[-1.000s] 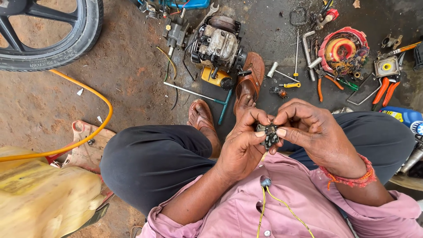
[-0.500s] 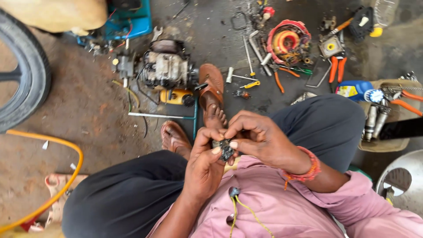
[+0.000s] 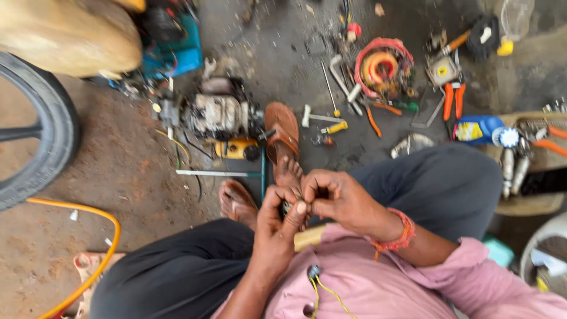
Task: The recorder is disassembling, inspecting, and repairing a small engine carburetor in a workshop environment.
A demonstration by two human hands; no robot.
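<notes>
A tyre [image 3: 35, 136] lay far left of the hands; the left hand [image 3: 277, 227] and right hand [image 3: 339, 201], fingers curled shut, pinched a small dark part [image 3: 287, 207] between them, an engine [image 3: 215, 112] just beyond, pliers [image 3: 453, 97] farther right

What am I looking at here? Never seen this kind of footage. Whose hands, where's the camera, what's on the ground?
One camera, worn on a person's head, looking down at their own lap. No robot. The left hand and right hand pinch a small dark part together; what it is, the blur hides. The person sits over a dirt floor. On it lie a small engine, a red wire coil, orange-handled pliers, a blue bottle, a tyre and a yellow hose.
</notes>
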